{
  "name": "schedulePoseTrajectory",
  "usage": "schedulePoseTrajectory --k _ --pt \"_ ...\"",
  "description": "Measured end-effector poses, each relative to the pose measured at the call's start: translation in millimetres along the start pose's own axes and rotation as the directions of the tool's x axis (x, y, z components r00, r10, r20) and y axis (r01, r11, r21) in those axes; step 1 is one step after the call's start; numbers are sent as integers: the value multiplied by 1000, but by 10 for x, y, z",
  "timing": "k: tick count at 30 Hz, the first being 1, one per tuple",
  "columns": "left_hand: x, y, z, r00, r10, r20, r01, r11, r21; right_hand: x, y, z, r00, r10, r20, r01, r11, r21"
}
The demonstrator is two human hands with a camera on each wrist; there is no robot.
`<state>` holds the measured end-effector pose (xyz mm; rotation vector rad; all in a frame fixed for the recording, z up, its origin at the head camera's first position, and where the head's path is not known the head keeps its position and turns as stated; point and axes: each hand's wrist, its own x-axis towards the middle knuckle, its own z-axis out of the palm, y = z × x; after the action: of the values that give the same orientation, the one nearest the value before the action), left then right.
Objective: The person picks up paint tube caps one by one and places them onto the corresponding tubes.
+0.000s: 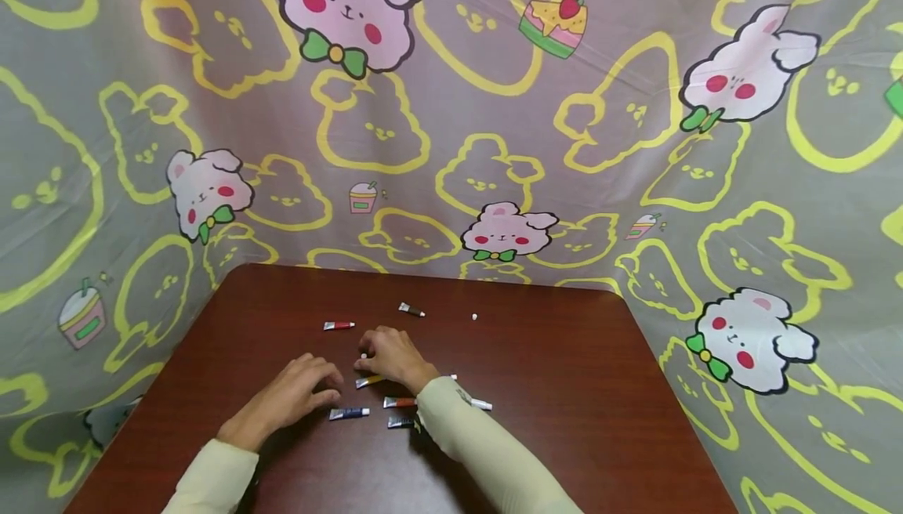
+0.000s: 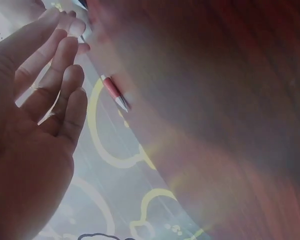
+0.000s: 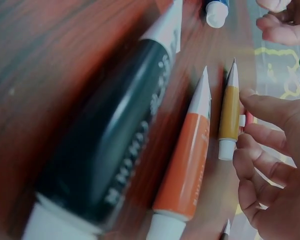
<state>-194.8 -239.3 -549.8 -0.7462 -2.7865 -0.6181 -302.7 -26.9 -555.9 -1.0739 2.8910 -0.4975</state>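
Note:
My right hand (image 1: 393, 357) hovers over the far side of a yellow paint tube (image 3: 230, 112), fingers curved. A small white piece (image 1: 363, 356) shows between its thumb and forefinger; in the right wrist view a gap appears beside the thumb. Left of it, my left hand (image 1: 299, 392) hangs over the table with fingers loosely bent and nothing in them. A blue paint tube (image 1: 349, 414) lies just right of the left hand. Beneath the right forearm are an orange tube (image 3: 182, 165) and a dark green-black tube (image 3: 110, 135), partly hidden by the sleeve in the head view.
Farther back on the brown table (image 1: 564, 389) lie a red tube (image 1: 339, 326), a dark brown tube (image 1: 411, 309) and another small white piece (image 1: 474, 316). A white-tipped tube end (image 1: 482, 404) sticks out past the right sleeve. Patterned cloth (image 1: 494, 114) hangs around the table.

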Motion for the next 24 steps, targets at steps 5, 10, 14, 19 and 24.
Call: schedulePoseTrajectory --k 5,10,14,19,24 --pt "42 -66 -27 999 -10 -34 10 1000 3 4 -18 -2 1000 16 -2 -16 999 -30" --pt "76 -128 -35 995 -51 -86 53 998 24 9 -31 0 1000 24 -10 -24 999 -46" --pt "107 -180 -37 987 -97 -131 102 994 35 17 -43 4 999 35 -11 -35 998 -48" --pt "149 -240 -48 977 -161 -141 167 985 33 17 -60 27 999 38 -3 -38 998 -57" --pt "209 -310 -39 968 -207 -143 214 976 38 10 -81 62 999 37 -7 -38 997 -67"
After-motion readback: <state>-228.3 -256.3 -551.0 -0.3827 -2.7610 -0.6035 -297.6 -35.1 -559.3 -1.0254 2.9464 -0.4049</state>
